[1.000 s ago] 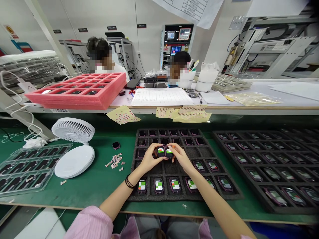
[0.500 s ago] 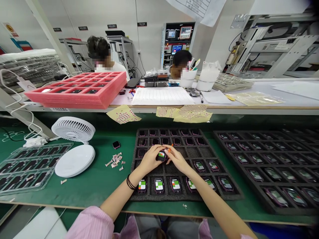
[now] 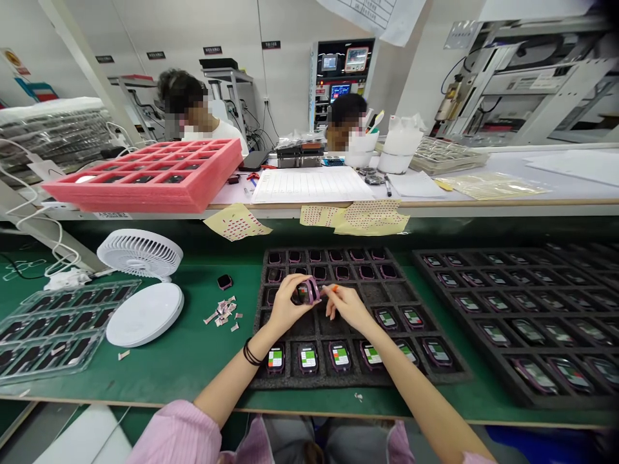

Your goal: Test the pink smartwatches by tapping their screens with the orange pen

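Above a green bench [image 3: 186,380], the left hand [image 3: 287,304] grips at least one purple-edged watch [image 3: 313,290], tilted perhaps to present its side to the right hand [image 3: 350,310], whose fingers appear to pinch something orange [image 3: 334,289], over one of two black foam trays [image 3: 331,328], pocketed likely to keep watches [image 3: 308,357] apart, six along its front row

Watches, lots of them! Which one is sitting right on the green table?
The dark-screened watch right of the white fan, beyond the little pale strips. It lies alone on the tabletop; the others sit in black trays or the left hand.
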Demonstrator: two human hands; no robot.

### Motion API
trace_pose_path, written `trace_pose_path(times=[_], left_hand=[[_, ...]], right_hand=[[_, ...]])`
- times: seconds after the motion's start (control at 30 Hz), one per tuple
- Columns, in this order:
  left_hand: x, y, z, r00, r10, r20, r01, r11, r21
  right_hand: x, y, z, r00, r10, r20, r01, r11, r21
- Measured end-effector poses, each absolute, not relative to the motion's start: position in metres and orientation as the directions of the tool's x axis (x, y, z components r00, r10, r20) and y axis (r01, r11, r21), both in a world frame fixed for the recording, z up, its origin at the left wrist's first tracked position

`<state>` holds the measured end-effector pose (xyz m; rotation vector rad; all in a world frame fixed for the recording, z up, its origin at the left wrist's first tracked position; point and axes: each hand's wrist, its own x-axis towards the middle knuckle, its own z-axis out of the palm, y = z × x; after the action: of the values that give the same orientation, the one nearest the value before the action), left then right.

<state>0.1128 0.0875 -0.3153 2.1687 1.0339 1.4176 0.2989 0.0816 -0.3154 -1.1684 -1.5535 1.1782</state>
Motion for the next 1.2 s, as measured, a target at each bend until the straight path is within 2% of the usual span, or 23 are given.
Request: trace_pose_path(times=[0.07,0.2,0.27,0.5,0.6,0.87,1.07,1.2], left_hand=[[0.113,0.087,-0.315,0.266,0.721,0.64,0.38,-0.689,0.618],[0.114,0.086,-0.316,0.306,0.692,0.653,0.347,-0.72,0.6],[0.114,0.086,-0.317,0.31,0.683,0.662,0.33,-0.73,0.599],[0.117,0.082,-0.316,0.366,0.668,0.648,0.306,-0.744,0.595],[0.117,0.081,-0.315,0.363,0.669,0.648,0.283,-0.742,0.608],[0.118,0.081,-0.314,0.412,0.633,0.655,0.248,-0.77,0.588],[0.118,0.081,-0.312,0.426,0.62,0.66,0.227,-0.779,0.585],[0.119,0.081,-0.313,0.437,0.613,0.658,0.237,-0.784,0.574]], right_hand=[[0.298,0.082,-0.316,-0.24,0.967,0.081,0.138,0.117,-0.984],[0.299,0.078,-0.306,-0.29,0.953,0.083,-0.146,0.042,-0.988],[0.299,0.075,-0.301,-0.358,0.932,0.063,-0.219,-0.018,-0.976],[0.299,0.073,-0.304,-0.523,0.851,-0.055,-0.255,-0.218,-0.942],[0.3,0.074,-0.306,-0.556,0.829,-0.063,-0.273,-0.254,-0.928],[0.299,0.075,-0.307,-0.429,0.899,-0.084,-0.279,-0.221,-0.935],[0.296,0.073,-0.303,-0.435,0.893,-0.112,-0.254,-0.241,-0.937],[0.293,0.074,-0.306,-0.441,0.896,-0.053,-0.243,-0.176,-0.954]])
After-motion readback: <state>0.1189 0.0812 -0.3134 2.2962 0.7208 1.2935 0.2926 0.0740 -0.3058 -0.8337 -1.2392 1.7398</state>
